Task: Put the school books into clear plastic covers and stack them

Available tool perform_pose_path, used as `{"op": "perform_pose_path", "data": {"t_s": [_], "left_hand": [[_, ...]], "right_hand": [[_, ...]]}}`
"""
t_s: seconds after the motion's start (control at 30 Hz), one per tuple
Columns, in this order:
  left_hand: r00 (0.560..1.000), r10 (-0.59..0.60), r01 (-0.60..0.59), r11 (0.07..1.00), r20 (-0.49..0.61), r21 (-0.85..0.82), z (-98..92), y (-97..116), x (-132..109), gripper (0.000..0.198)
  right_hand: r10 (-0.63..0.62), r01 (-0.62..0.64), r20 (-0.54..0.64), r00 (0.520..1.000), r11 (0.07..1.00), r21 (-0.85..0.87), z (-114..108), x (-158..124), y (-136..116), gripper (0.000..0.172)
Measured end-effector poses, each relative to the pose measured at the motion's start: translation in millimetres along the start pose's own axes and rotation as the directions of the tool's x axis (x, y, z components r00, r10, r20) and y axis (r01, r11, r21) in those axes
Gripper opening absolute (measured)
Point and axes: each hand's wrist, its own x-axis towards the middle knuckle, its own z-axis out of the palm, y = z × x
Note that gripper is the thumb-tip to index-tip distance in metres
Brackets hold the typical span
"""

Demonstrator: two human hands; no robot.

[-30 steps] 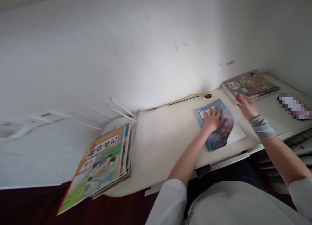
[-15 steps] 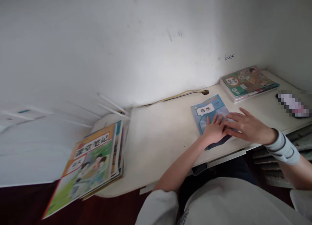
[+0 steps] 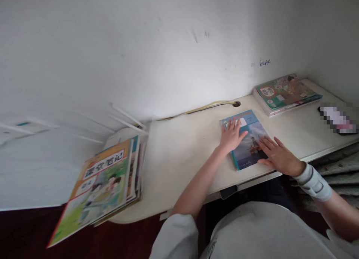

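Note:
A blue textbook (image 3: pixel 246 154) lies closed on the desk, its cover showing an offshore rig over water. My left hand (image 3: pixel 231 135) rests open on the upper left of the cover, fingers spread and partly hiding the white title label. On the book's right edge lies my right hand (image 3: pixel 276 154), also open with fingers stretched out. A light grey wrist brace (image 3: pixel 314 182) wraps my right wrist.
A book stack (image 3: pixel 288 94) sits at the back right, with a phone (image 3: pixel 338 119) nearer the right edge. More books (image 3: pixel 103 188) overhang the desk's left end. Yellow and black cables (image 3: pixel 207 106) run along the wall to a hole (image 3: pixel 237 104).
My hands have moved apart: the left slid up and left over the title, the right shifted to the right edge. More of the cover picture shows now.

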Motion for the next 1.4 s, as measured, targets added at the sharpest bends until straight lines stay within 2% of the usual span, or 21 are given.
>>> {"op": "perform_pose_path", "data": {"t_s": [0.07, 0.17, 0.27, 0.33, 0.43, 0.5, 0.57, 0.63, 0.77, 0.9, 1.0, 1.1, 1.13, 1.2, 1.3, 1.4], "left_hand": [[0.992, -0.108, 0.108, 0.994, 0.057, 0.011, 2.3, -16.6, 10.6, 0.076], [0.986, -0.129, 0.126, 0.991, 0.108, 0.034, 10.1, -27.0, 18.2, 0.076], [0.992, -0.099, 0.094, 0.994, 0.081, 0.060, 12.1, -27.3, 22.6, 0.072], [0.996, -0.092, 0.090, 0.992, 0.023, 0.086, 8.2, -27.5, 29.0, 0.064], [0.995, -0.092, 0.094, 0.989, -0.022, 0.115, -2.7, -29.3, 45.9, 0.050], [0.995, -0.095, 0.093, 0.988, 0.009, 0.121, -11.1, -30.3, 59.1, 0.046], [0.994, -0.099, 0.092, 0.988, 0.047, 0.126, -18.8, -31.4, 69.2, 0.045], [0.991, -0.115, 0.105, 0.985, 0.071, 0.139, -25.1, -34.0, 72.1, 0.045], [0.972, -0.209, 0.187, 0.966, 0.111, 0.176, -32.7, -49.5, 49.6, 0.047], [0.937, -0.292, 0.260, 0.950, 0.193, 0.175, -35.4, -77.5, 7.4, 0.043], [0.936, -0.299, 0.293, 0.954, 0.187, 0.060, -32.8, -94.0, -9.9, 0.041], [0.960, -0.261, 0.272, 0.955, 0.104, -0.115, -25.0, -97.4, -0.5, 0.038], [0.967, -0.240, 0.251, 0.955, 0.086, -0.157, -21.8, -95.8, 7.8, 0.037], [0.976, -0.206, 0.216, 0.952, 0.066, -0.217, -15.5, -89.9, 28.5, 0.035], [0.982, -0.184, 0.184, 0.936, 0.029, -0.300, -8.6, -80.4, 57.8, 0.031], [0.982, -0.187, 0.173, 0.919, -0.007, -0.354, -5.5, -76.8, 72.7, 0.029]], "right_hand": [[-0.006, 0.006, -0.003, 1.000, 1.000, 0.016, 5.1, 2.6, -10.3, 0.063], [-0.112, 0.111, 0.008, 0.994, 0.989, 0.098, 10.5, 11.2, -36.5, 0.060], [-0.229, 0.221, 0.014, 0.973, 0.954, 0.201, 18.4, 17.4, -62.2, 0.054], [-0.229, 0.225, -0.008, 0.973, 0.946, 0.235, 22.1, 16.3, -65.2, 0.049], [-0.082, 0.089, -0.040, 0.996, 0.970, 0.228, 18.7, 7.7, -38.6, 0.036], [0.136, -0.130, -0.028, 0.990, 0.978, 0.164, 11.3, 0.6, -7.4, 0.033], [0.360, -0.360, 0.010, 0.933, 0.931, 0.058, 3.5, -4.7, 22.7, 0.033], [0.477, -0.477, 0.068, 0.876, 0.879, -0.024, -1.9, -6.9, 42.6, 0.033], [0.505, -0.499, 0.160, 0.848, 0.863, -0.080, -2.0, -2.5, 49.2, 0.037], [0.526, -0.522, 0.131, 0.840, 0.851, -0.063, 3.1, 4.6, 50.1, 0.045], [0.611, -0.610, 0.145, 0.778, 0.791, -0.057, 3.8, 9.9, 62.0, 0.045], [0.701, -0.710, 0.238, 0.672, 0.701, -0.060, 1.8, 15.7, 74.5, 0.046], [0.709, -0.725, 0.269, 0.652, 0.687, -0.052, 1.4, 17.4, 77.3, 0.047], [0.692, -0.727, 0.310, 0.652, 0.687, -0.007, 2.0, 20.3, 80.7, 0.046], [0.661, -0.714, 0.316, 0.680, 0.695, 0.082, 6.9, 23.1, 82.3, 0.039], [0.674, -0.721, 0.280, 0.683, 0.683, 0.114, 12.7, 25.7, 80.3, 0.024]]}}
